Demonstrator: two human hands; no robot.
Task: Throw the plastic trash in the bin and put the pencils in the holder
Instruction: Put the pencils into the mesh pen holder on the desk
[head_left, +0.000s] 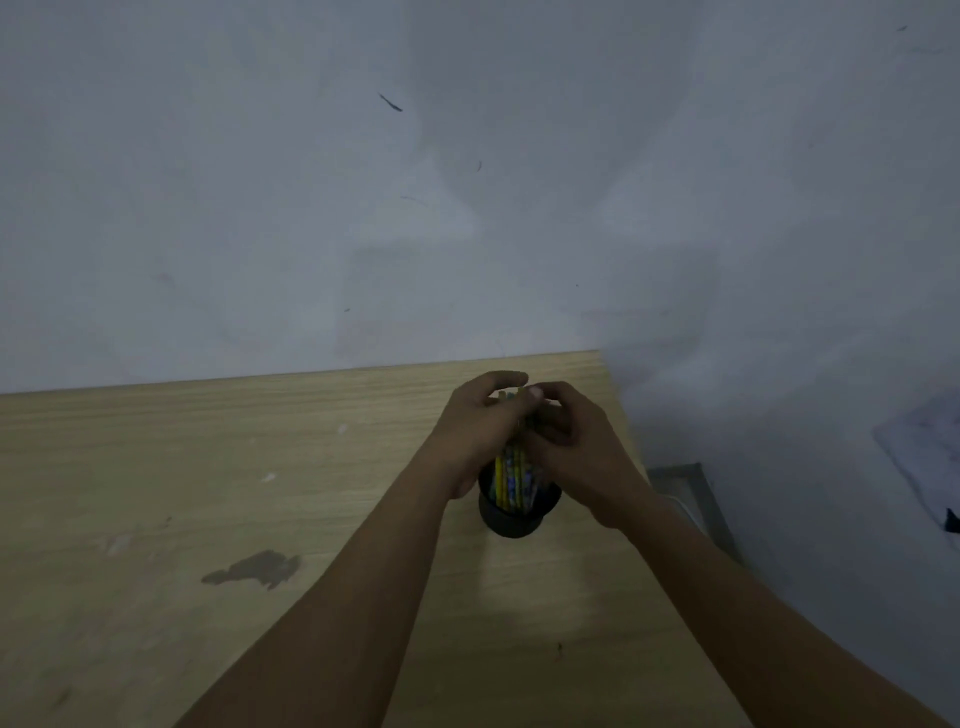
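Observation:
A black round holder (511, 519) stands on the wooden table (208, 467) near its right edge. A bundle of several yellow and blue patterned pencils (511, 478) stands upright with its lower ends inside the holder. My left hand (475, 426) wraps the bundle from the left, and my right hand (569, 436) closes on it from the right. The fingertips of both hands meet over the pencil tops. The hands hide the upper half of the pencils. No plastic trash or bin is in view.
A pale wall (467, 182) rises directly behind the table. The table's right edge runs just past the holder. Beyond it lie a grey metal frame (696, 493) and floor. A dark stain (254, 569) marks the tabletop at the left.

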